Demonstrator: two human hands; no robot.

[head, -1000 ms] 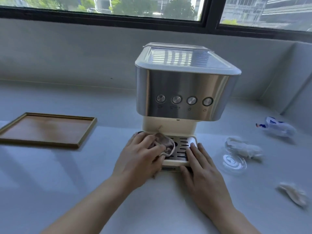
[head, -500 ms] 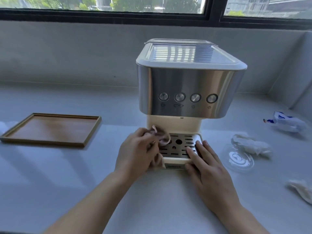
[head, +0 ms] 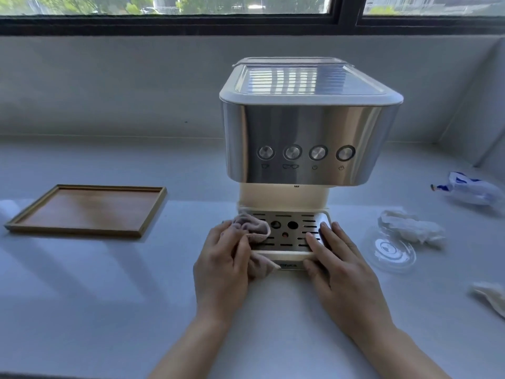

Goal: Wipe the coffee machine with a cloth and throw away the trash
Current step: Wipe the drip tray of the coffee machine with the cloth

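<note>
Coffee machine was recorded at frame centre on a pale counter.

Four round buttons were noted on its steel front, with icons beneath: one cup, two cups, a power symbol and what was probably a steam symbol. Lettering on the front lip of the drip tray was seen but too blurred to be read.

A pinkish cloth was bunched on the left part of the grille. It was gripped by the curled fingers of the left hand, with a fold trailing below the thumb.

The right hand was laid flat, fingers straight, on the tray's right side, apart from the cloth.

At right were noted crumpled tissue, a clear lid, a blue-and-white wrapper and a crumpled scrap. At left lay a wooden tray.
</note>
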